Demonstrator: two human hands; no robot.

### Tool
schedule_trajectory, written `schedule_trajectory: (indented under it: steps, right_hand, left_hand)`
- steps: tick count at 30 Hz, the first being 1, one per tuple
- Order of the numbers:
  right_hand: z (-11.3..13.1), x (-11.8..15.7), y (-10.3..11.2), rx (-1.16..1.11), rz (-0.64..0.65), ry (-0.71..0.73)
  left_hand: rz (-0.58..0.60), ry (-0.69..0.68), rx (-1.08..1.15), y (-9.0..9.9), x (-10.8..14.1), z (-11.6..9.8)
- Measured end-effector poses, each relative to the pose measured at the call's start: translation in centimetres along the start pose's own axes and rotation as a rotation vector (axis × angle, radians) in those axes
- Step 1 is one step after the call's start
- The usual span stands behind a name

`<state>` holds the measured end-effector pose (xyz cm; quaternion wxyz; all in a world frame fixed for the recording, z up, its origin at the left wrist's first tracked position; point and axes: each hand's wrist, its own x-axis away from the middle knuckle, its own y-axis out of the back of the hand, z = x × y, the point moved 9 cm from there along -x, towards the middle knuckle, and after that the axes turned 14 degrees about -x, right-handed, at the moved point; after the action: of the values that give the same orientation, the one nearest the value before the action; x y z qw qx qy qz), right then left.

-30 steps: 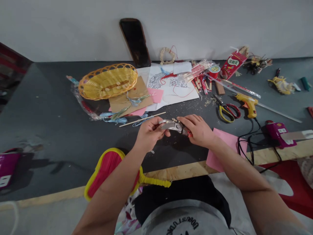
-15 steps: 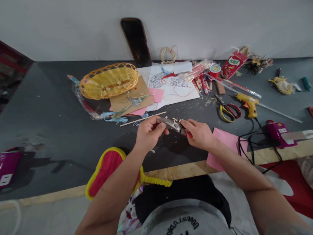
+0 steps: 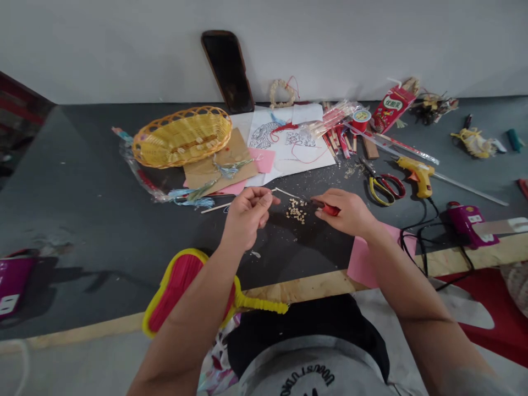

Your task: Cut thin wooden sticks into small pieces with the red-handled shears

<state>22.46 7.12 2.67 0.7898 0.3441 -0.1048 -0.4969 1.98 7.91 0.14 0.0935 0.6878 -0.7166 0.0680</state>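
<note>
My left hand [image 3: 248, 215] is closed in a pinch; whatever lies between its fingertips is too small to make out. Red-handled cutters [image 3: 329, 209] are gripped in my right hand [image 3: 348, 212], their jaws pointing left and partly hidden. Between the hands a small pile of pale bits [image 3: 296, 211] lies on the dark table [image 3: 289, 247]. A thin pale strip [image 3: 286, 193] stretches just above the pile, one end near my left fingertips. Another thin stick [image 3: 213, 208] lies to the left, partly behind my left hand.
A yellow basket [image 3: 183, 137] rests on papers at the back left. Scissors [image 3: 385, 187], a yellow glue gun [image 3: 418, 176] with a black cable, and pink paper [image 3: 365, 264] are on the right. A red and yellow fan-shaped piece [image 3: 177, 286] lies under my left forearm.
My right hand has moved right with the cutters, away from my left hand. The pile of pale bits and the thin strip above it now show.
</note>
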Motion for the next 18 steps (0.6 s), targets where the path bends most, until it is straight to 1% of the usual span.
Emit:
schedule_trajectory:
  steps: [4,6,8,13,18]
  right_hand:
    - [0.5,-0.1,-0.4,-0.194,0.064,-0.01]
    - [0.3,-0.1,-0.7,-0.256,0.09,-0.053]
    - [-0.2,0.0,-1.0,-0.291,0.11,-0.11]
    - [-1.1,0.1,-0.7,-0.268,0.109,-0.209]
    - [-1.8,-0.1,0.5,-0.132,0.032,-0.243]
  left_hand:
    - [0.112,0.105,0.063,-1.2,0.4,0.3]
    - [0.159,0.122,0.073,-1.6,0.6,0.3]
    - [0.181,0.135,0.075,-1.8,0.7,0.4]
    - [0.188,0.147,0.049,-1.6,0.3,1.1]
    - [0.2,0.156,-0.094,-1.8,0.4,1.6]
